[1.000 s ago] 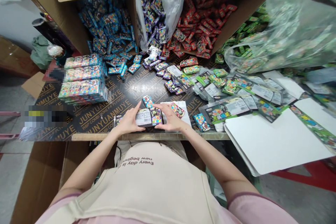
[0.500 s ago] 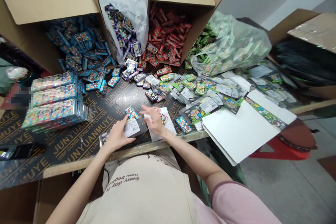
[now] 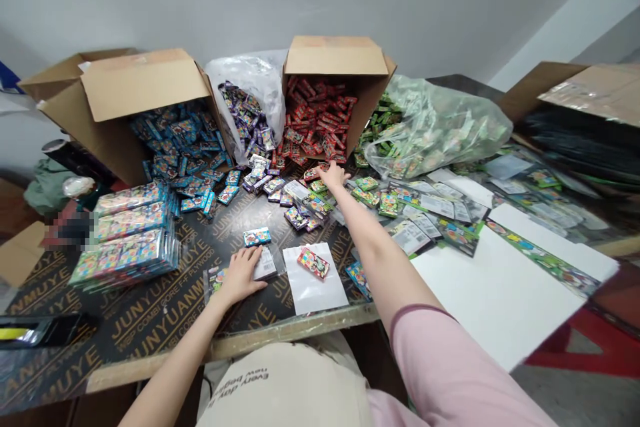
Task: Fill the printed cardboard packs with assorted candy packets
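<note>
My left hand (image 3: 243,275) lies palm down on a flat printed packet (image 3: 267,264) with a barcode label, fingers spread and thumb out to the right. Just beyond its fingertips is a small blue box (image 3: 257,236). Stretched out toward the back, my right hand (image 3: 334,177) has its fingers apart over loose boxes before the red heap. Its fingertips reach a small red box (image 3: 311,174); whether they grip it is unclear. Between my arms, a red box (image 3: 313,263) lies tilted on a white sheet (image 3: 315,297). Another blue box (image 3: 359,280) sits partly behind my right forearm.
Cartons spill blue boxes (image 3: 185,140) and red boxes (image 3: 320,117); bags hold purple boxes (image 3: 245,110) and green boxes (image 3: 440,130). Wrapped stacks (image 3: 130,233) stand left. Printed packets (image 3: 415,227) and large white sheets (image 3: 475,287) lie right, the sheets overhanging the table edge (image 3: 300,327).
My right hand has left the white sheet and reached forward to the boxes near the red heap, uncovering the red box on the sheet. My left hand remains at the packet. The view has tilted up.
</note>
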